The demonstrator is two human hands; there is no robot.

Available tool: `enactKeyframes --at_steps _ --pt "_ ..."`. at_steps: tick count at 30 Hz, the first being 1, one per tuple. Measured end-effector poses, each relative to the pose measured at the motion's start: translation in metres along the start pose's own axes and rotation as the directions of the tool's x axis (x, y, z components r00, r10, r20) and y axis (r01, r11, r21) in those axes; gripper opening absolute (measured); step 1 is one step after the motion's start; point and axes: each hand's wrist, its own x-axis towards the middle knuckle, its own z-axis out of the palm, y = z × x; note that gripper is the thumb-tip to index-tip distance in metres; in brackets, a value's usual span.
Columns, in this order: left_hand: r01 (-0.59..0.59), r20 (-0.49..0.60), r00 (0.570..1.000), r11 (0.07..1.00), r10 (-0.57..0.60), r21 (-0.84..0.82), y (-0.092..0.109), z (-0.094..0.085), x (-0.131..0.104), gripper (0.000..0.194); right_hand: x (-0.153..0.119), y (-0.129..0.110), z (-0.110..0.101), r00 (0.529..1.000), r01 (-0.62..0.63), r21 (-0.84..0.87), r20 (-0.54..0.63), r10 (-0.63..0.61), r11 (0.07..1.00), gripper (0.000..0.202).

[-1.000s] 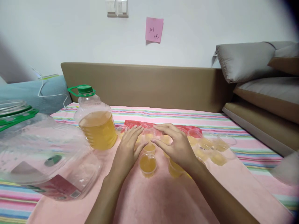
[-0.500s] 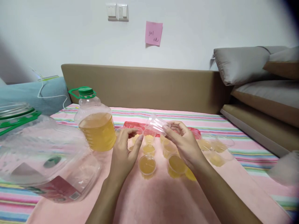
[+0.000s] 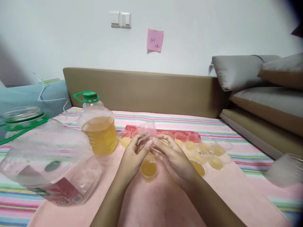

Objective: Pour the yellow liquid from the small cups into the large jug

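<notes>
A clear plastic cup (image 3: 149,127) is tilted between my hands, above the filled cups. My left hand (image 3: 134,154) has its fingers curled on the cup's lower left side. From the right, my right hand (image 3: 174,156) pinches the same cup near its lower edge, the fingertips of both hands almost meeting. Just below them stands a cup of yellow liquid (image 3: 149,168). Another filled cup (image 3: 198,167) sits beside my right wrist, and several more stand behind my hands, partly hidden by them.
A large bottle of yellow liquid (image 3: 100,134) with a green cap stands at the left. Nearer lies a big clear empty bottle (image 3: 47,170). A frosted container (image 3: 285,170) is at the right. Red plastic packaging (image 3: 161,131) lies behind the cups; cushions (image 3: 267,104) are stacked at the right.
My hands have come together, my right hand moving left with the clear cup. My left hand now touches that cup too. The view has tipped slightly upward.
</notes>
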Motion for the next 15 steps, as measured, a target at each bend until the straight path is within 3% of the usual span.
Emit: enactKeyframes --at_steps 4,6,9,15 --pt "0.03 0.011 0.999 1.0 -0.03 -0.006 0.002 0.001 -0.001 0.053 0.003 -0.011 -0.011 0.989 0.095 -0.309 -0.081 -0.126 0.946 0.052" --pt "0.018 0.05 0.999 0.999 -0.02 0.036 0.002 0.002 -0.002 0.054 0.003 -0.021 -0.016 0.972 0.167 -0.383 -0.091 -0.217 0.908 0.063" --pt "-0.009 0.127 0.992 0.995 -0.004 0.1 0.003 0.003 -0.004 0.054 0.002 -0.035 -0.021 0.963 0.234 -0.407 -0.026 -0.267 0.883 0.08" --pt "-0.089 0.134 0.989 0.978 0.065 0.187 0.004 0.002 -0.002 0.056 -0.001 -0.05 -0.026 0.957 0.256 -0.411 -0.017 -0.289 0.875 0.072"
